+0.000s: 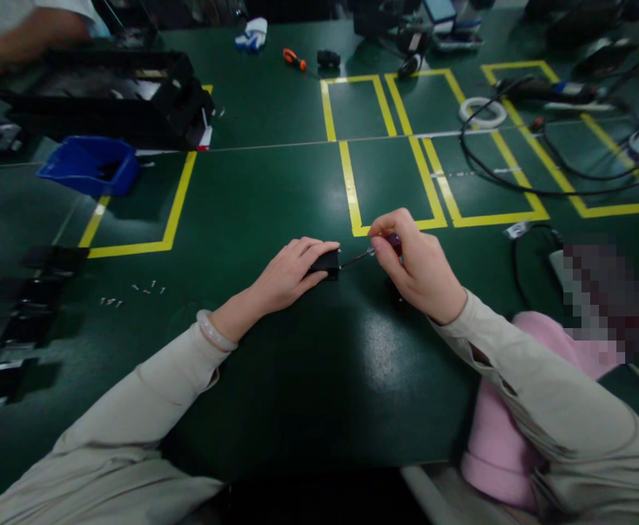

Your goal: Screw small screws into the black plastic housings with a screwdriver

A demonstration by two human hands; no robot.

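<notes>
My left hand [296, 268] is closed on a small black box-shaped part [328, 264], pressing it against the green table. In my right hand [414, 261] is a screwdriver [358, 258], its dark handle between thumb and fingers. The thin shaft points left, and its tip meets or nearly meets the right end of the black part. Under my right hand lies another dark piece [393, 290], mostly covered. Several small screws [147, 287] are scattered on the table to the left of my left hand.
A blue bin [90, 165] and a black tray [174, 102] stand at the left, near another person's arm [29, 40]. Black parts [29, 313] line the left side. An orange-handled tool [293, 58] lies at the back. Cables [516, 186] and pink cloth [499, 445] are at the right.
</notes>
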